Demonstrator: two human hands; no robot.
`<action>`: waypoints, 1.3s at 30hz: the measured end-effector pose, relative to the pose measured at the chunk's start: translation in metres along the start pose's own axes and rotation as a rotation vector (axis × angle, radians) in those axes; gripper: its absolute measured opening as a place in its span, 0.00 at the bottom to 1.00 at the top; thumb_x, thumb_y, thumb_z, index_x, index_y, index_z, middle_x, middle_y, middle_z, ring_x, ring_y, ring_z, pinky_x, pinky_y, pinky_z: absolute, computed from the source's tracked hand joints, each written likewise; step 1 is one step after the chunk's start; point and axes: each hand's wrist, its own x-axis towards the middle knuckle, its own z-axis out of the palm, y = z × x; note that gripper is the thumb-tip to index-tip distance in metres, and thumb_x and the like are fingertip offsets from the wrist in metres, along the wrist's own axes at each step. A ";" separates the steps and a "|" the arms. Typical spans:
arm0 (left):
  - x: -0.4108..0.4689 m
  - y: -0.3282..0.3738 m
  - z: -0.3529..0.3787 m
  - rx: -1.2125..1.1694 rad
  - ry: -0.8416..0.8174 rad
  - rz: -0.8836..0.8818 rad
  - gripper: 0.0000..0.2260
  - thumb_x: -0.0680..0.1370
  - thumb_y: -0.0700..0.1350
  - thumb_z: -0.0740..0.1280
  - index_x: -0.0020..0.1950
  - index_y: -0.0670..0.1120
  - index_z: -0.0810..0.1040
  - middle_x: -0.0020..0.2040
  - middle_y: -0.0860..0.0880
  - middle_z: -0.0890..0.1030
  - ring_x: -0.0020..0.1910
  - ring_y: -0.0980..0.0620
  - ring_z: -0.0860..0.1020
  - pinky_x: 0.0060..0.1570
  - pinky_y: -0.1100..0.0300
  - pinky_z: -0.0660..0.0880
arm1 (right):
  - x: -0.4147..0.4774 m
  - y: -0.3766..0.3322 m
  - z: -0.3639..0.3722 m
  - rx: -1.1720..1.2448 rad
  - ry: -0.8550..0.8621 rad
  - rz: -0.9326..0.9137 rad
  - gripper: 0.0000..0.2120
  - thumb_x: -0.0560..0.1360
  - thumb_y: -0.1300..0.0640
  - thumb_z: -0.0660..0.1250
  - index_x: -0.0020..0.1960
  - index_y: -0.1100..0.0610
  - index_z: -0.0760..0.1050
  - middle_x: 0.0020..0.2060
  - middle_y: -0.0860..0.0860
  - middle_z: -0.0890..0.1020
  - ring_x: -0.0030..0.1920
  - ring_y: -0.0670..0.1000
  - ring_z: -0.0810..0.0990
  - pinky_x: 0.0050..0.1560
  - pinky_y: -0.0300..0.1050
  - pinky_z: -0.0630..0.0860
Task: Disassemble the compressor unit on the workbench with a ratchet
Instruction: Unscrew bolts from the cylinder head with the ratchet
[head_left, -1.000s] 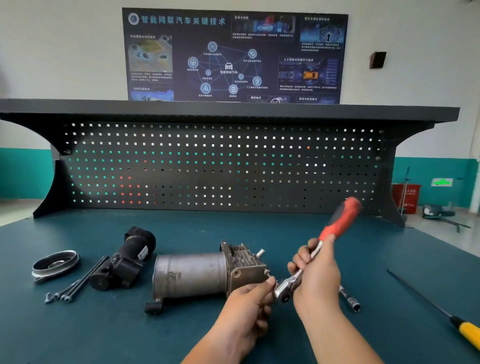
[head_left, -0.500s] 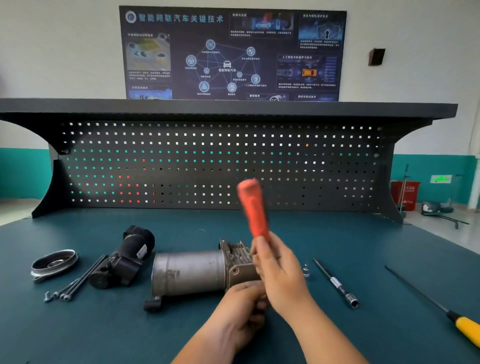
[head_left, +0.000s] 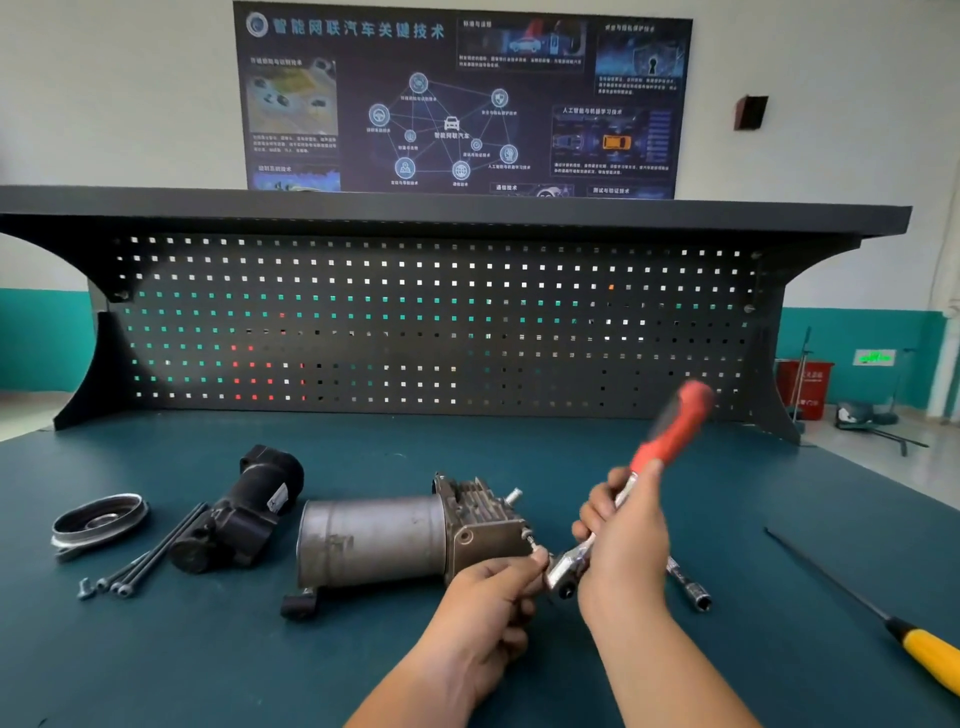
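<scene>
The compressor unit (head_left: 384, 540), a grey metal cylinder with a finned cast head at its right end, lies on its side on the teal workbench (head_left: 519, 447). My right hand (head_left: 623, 545) grips the metal shank of the ratchet (head_left: 670, 441), whose red handle points up and to the right and is motion-blurred. The ratchet's chrome head sits at the compressor's right end. My left hand (head_left: 488, 608) pinches the socket or bolt right beside that head, at the compressor's lower right corner.
A black removed part (head_left: 239, 509), several long bolts (head_left: 145, 566) and a round metal cover (head_left: 98, 519) lie to the left. An extension bar (head_left: 691, 587) lies right of my hands. A yellow-handled screwdriver (head_left: 924, 649) lies at the far right. The pegboard (head_left: 436, 322) stands behind.
The ratchet handle swung left to nearly upright half a second ago, then back to the right. My left hand stayed at the compressor's right end.
</scene>
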 end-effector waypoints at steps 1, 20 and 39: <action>0.002 -0.002 -0.002 0.000 -0.001 0.002 0.19 0.76 0.43 0.68 0.24 0.46 0.77 0.23 0.54 0.71 0.20 0.61 0.65 0.16 0.70 0.54 | -0.005 0.002 0.002 -0.108 -0.102 -0.114 0.19 0.81 0.45 0.53 0.36 0.54 0.65 0.19 0.43 0.62 0.20 0.43 0.59 0.28 0.41 0.57; -0.001 0.001 -0.002 -0.029 -0.004 0.028 0.20 0.76 0.42 0.67 0.23 0.45 0.77 0.22 0.54 0.66 0.19 0.61 0.60 0.17 0.71 0.52 | 0.004 0.001 -0.009 0.287 0.131 0.173 0.21 0.80 0.43 0.53 0.34 0.53 0.63 0.18 0.44 0.62 0.18 0.45 0.59 0.23 0.37 0.58; -0.005 -0.001 -0.001 -0.181 -0.156 0.090 0.04 0.69 0.44 0.69 0.39 0.47 0.84 0.37 0.46 0.80 0.36 0.51 0.79 0.38 0.59 0.70 | -0.023 0.026 0.000 -0.974 -0.774 -0.777 0.22 0.72 0.35 0.55 0.41 0.53 0.75 0.32 0.44 0.75 0.34 0.45 0.72 0.37 0.48 0.71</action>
